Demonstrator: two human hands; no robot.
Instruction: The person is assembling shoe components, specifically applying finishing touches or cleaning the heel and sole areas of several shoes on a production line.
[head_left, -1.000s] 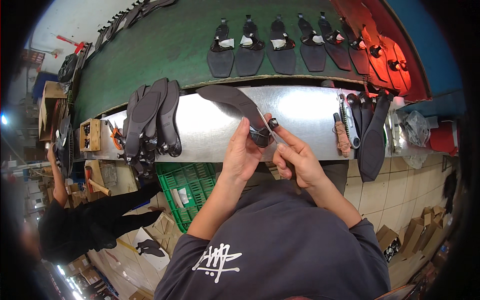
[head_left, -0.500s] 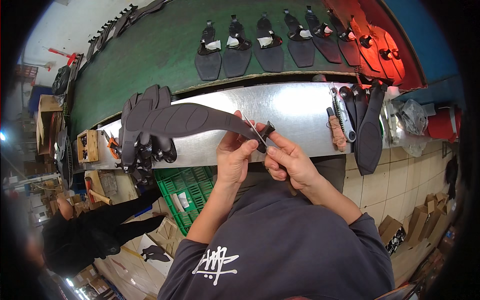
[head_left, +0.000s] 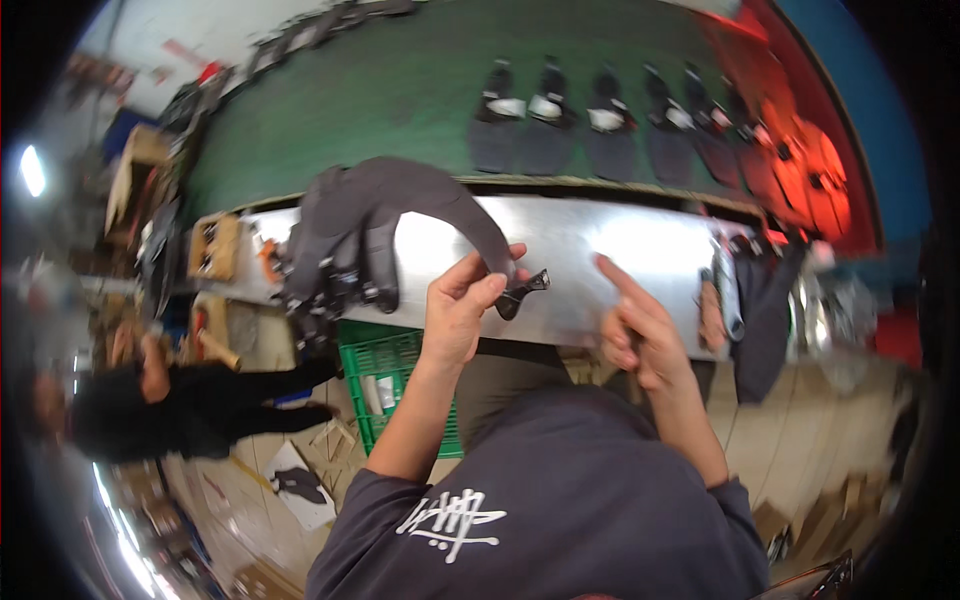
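The left hand [head_left: 462, 310] pinches the dark sole strip [head_left: 430, 195] at its clip end while the right hand [head_left: 640, 330] hovers empty with fingers loosely curled, so the strip is best laid flat on the stack [head_left: 335, 265].

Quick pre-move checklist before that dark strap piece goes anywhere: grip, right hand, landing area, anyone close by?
1. Left hand grips the dark strap piece near its buckle end: ok.
2. Right hand is off the piece, fingers curled above the metal bench: ok.
3. Far end of the piece overlaps the pile of dark pieces at the left of the bench; touching or just above: cannot tell.
4. Bare bench between the hands: ok.
5. Green crate sits under the bench edge, below the left forearm: ok.
6. Another person in black at lower left, apart from the bench: ok.
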